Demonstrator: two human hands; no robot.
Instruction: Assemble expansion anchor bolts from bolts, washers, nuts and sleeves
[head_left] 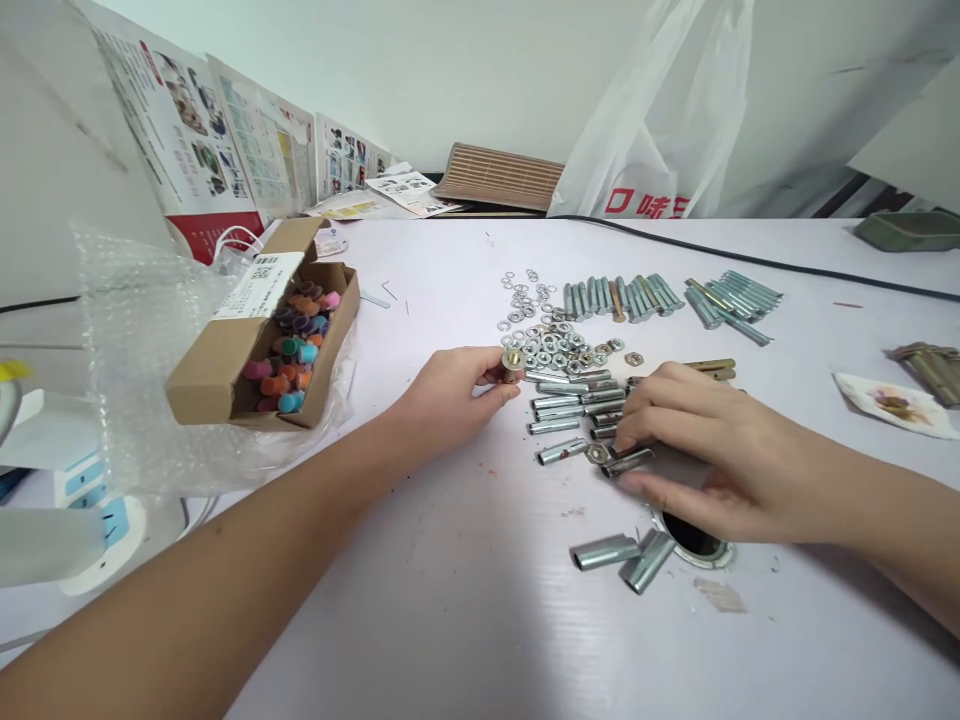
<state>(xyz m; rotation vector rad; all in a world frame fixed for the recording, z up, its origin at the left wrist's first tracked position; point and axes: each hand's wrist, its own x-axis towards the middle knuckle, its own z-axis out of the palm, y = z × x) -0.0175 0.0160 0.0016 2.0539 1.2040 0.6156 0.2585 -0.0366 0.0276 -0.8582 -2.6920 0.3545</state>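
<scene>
Left hand [450, 388] pinches fitting [512, 362]; right hand [727, 440] among tubes [555, 427].

The metal tubes [555, 426] look smooth and glossy, the box [214, 370] is matt cardboard, the bubble wrap [150, 375] bumpy clear plastic, the bag [652, 130] crinkled plastic, the tabletop [450, 620] smooth, faintly shiny

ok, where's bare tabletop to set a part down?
Mainly the near tabletop, between the left forearm and the two loose sleeves. Second patch: between the cardboard box and the washers, beyond the left hand; thin bits lie near the box. Crowded: between left and right hand, with nuts and more sleeves.
</scene>
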